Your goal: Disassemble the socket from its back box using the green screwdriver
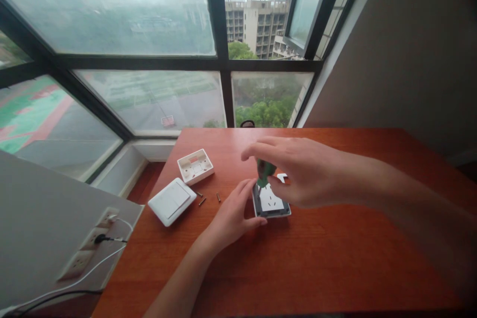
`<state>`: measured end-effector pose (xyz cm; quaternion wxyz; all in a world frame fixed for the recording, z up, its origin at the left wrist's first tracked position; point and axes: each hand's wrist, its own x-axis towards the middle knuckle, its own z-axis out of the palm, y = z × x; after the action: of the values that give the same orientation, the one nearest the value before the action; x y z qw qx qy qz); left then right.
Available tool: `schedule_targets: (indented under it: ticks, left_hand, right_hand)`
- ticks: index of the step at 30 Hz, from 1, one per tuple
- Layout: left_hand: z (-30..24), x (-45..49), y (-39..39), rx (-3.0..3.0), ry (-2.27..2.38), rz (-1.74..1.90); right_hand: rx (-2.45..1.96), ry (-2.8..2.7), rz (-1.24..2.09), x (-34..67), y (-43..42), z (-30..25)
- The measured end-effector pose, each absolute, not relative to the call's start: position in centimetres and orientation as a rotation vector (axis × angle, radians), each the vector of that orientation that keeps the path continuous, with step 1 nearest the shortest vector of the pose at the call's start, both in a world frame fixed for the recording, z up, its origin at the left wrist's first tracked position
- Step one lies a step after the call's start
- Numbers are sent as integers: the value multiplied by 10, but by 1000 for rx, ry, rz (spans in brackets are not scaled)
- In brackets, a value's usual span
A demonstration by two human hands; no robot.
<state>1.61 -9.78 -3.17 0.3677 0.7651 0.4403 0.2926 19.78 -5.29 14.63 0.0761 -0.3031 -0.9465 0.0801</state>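
A wall socket [271, 199] with a white face and a dark grey frame lies face up on the wooden table. My left hand [238, 208] grips its left side, thumb at the near edge and fingers at the far left corner. Above the socket, my right hand [290, 169] holds a screwdriver [265, 171] by its green handle, upright over the socket's far left part. The screwdriver's tip is hidden. Behind my right fingers a small white piece [283, 177] is partly visible. Several screws [202, 201] lie loose left of my left hand.
Left on the table [316, 268] are a white wall switch [172, 201] and an open white mounting box [196, 166]. Windows [149, 94] rise behind the table. Wall outlets [93, 238] with plugged-in cables [74, 288] are at the lower left.
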Motion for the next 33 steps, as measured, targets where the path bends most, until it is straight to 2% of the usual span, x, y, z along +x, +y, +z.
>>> schedule_targets:
  ticks: [4,6,13,19,25,30,33]
  left_hand:
    - [-34,16,-98,1961,1145,751]
    - [-34,15,-98,1961,1155,740]
    - [-32,16,-98,1952,1148,757]
    - [-31,16,-99,1952,1166,741]
    - [-29,16,-99,1952,1143,739]
    - [-33,15,-99,1951,1152,740]
    - [-33,16,-98,1962,1155,735]
  right_hand:
    - [-1199,-2739,-90,196,-53,145]
    - [-1252,-2745,-150,196,-52,146]
    - [-811,-2856,405,206,-51,148]
    - [-1186,-2807,-71,197,-54,150]
    - [-898,-2887,192,206,-52,153]
    - [-1156,-2809,-70,205,-51,149]
    - [-1066,-2827,13,206,-51,148]
